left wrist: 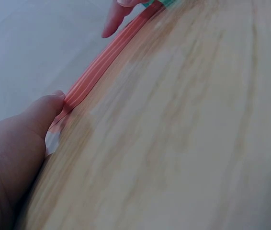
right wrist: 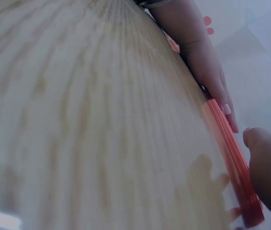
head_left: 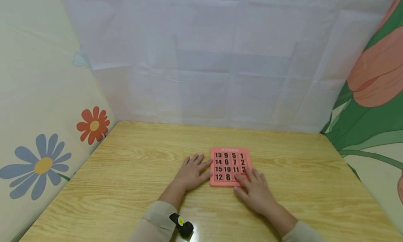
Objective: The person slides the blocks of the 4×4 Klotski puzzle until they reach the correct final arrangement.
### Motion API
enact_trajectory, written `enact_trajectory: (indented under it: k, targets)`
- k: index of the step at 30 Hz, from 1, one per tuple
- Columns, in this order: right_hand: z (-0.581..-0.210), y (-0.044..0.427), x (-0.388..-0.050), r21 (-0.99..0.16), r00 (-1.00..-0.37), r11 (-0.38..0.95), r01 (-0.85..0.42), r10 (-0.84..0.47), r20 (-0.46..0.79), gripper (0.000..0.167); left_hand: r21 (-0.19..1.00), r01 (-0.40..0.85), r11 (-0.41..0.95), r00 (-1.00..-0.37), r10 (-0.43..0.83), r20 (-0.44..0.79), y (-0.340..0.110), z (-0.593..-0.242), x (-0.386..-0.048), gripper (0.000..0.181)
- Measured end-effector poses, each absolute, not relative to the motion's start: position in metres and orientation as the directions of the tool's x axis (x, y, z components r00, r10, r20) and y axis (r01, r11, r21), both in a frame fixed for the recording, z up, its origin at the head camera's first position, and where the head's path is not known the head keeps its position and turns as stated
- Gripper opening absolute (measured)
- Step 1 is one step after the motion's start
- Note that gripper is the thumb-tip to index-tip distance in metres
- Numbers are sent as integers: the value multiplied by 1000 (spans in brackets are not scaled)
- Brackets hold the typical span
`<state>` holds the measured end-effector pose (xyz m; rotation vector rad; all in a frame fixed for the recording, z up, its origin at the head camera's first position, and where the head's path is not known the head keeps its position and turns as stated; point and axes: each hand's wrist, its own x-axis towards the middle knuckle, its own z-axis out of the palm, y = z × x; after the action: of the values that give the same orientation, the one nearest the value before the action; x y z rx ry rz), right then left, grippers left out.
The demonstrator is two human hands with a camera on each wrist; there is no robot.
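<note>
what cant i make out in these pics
Head view: pale lettering atop the pink flat plastic number puzzle, blurred.
Head view: bottom-row number tile right of the 8, partly covered by right grip.
Wrist views: puzzle numbers, hidden by edge-on angle.
Left wrist view: left grip, cut off by left edge.

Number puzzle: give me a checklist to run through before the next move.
1. Number puzzle lying flat on the table: ok.
2. Left hand at the puzzle's left edge: ok, touching it.
3. Right hand at the tiles: ok, fingers over the lower right corner.
4. Top row readable: ok, 13, 9, 5, 1.
5. Whole bottom row readable: not ok, fingers cover its right end.
6. Free slot's exact place: cannot tell, that corner is partly covered.
</note>
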<state>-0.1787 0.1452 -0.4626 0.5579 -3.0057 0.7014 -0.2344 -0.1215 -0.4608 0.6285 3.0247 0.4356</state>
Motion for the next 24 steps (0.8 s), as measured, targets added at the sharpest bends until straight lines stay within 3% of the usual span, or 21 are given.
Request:
enact_trajectory:
  k: [16, 24]
  targets:
    - [-466, 151, -180, -384, -938, 857, -342, -332, 95, 51, 264, 386, 884, -920, 392, 31, -122, -465, -239, 60]
    - [-463, 145, -178, -421, -934, 838, -348, -349, 79, 52, 273, 380, 884, -921, 388, 26, -121, -464, -238, 60]
